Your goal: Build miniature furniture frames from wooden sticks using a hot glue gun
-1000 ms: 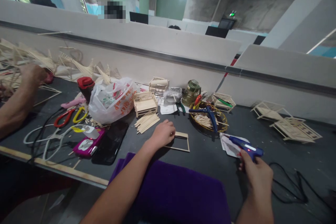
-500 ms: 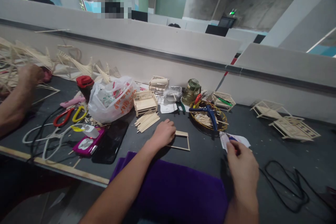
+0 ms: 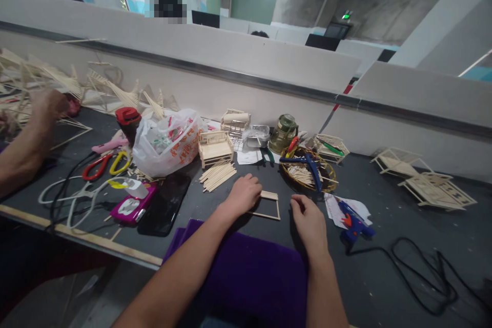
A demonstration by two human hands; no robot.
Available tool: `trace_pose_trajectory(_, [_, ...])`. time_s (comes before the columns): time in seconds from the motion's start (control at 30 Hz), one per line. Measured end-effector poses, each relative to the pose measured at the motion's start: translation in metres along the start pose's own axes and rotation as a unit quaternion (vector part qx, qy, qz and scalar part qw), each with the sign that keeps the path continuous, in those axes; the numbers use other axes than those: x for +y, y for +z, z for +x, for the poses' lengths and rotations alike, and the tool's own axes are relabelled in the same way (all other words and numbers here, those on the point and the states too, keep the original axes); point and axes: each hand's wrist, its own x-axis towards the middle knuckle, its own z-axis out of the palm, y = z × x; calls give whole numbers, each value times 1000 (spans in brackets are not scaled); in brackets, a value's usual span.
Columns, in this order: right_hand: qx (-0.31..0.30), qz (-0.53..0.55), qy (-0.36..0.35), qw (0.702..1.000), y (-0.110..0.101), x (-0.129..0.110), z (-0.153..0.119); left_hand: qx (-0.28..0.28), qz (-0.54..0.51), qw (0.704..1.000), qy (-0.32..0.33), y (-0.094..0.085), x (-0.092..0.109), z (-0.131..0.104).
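Note:
My left hand (image 3: 244, 195) has its fingers closed over the left end of a small rectangular frame of wooden sticks (image 3: 279, 206), holding it against the dark table. That end of the frame is hidden under my fingers. Just right of the frame, my right hand (image 3: 307, 218) hovers low with loosely curled fingers and a small gap at the thumb; nothing shows in it. A blue glue gun (image 3: 355, 223) rests on crumpled white paper (image 3: 333, 210) farther right. Loose wooden sticks (image 3: 218, 176) lie in a pile beyond my left hand.
Behind stand a stick-built model bench (image 3: 216, 148), a white plastic bag (image 3: 165, 146), a green jug (image 3: 283, 133) and a wicker basket (image 3: 332, 184) of sticks with a blue tool on top. A black phone (image 3: 164, 207) lies left; a co-worker's hand (image 3: 48, 107) is far left.
My right hand has let go of the glue gun, now lying on the paper, and moved left towards the stick frame. My left hand stays on the frame.

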Motion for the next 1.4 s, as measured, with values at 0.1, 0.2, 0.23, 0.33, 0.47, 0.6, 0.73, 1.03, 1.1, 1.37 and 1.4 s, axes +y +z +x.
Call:
trace_pose_trajectory(0.1, [-16,-4,2,1000,1,-1,0,-5,-3,1000,-3,0,0,0])
trace_pose_trajectory(0.2, [-27,-7,3,1000,2,-4,-1,-6,-8,1000,-8,0,1,0])
trace_pose_trajectory(0.23, [-30,-8,5,1000,3,-5,-1,-5,-8,1000,-10,1,2,0])
trace_pose_trajectory(0.33, [-41,-15,-1,999,5,-5,-2,2,-5,1000,-12,2,3,1])
trace_pose_trajectory(0.47, [-40,-18,-26,999,9,-3,-2,16,-50,998,-19,-7,-4,0])
trace_pose_trajectory(0.6, [-30,-15,-45,998,14,-1,-3,76,-149,980,-106,-24,-31,-7])
trace_pose_trajectory(0.73, [-37,-13,-70,997,18,-2,-4,58,-176,952,-243,-29,-55,-14])
trace_pose_trajectory(1.03, [-43,-27,-128,990,27,0,-3,-49,-152,955,-250,-24,-44,-13])
trace_pose_trajectory(1.1, [-51,-44,-133,989,29,0,-3,-52,-149,954,-254,-25,-43,-13])
trace_pose_trajectory(1.37, [-62,-56,-136,987,32,2,-2,-49,-157,955,-248,-24,-40,-13])
trace_pose_trajectory(1.4, [-65,-58,-134,987,33,2,-2,-51,-157,954,-249,-24,-40,-12])
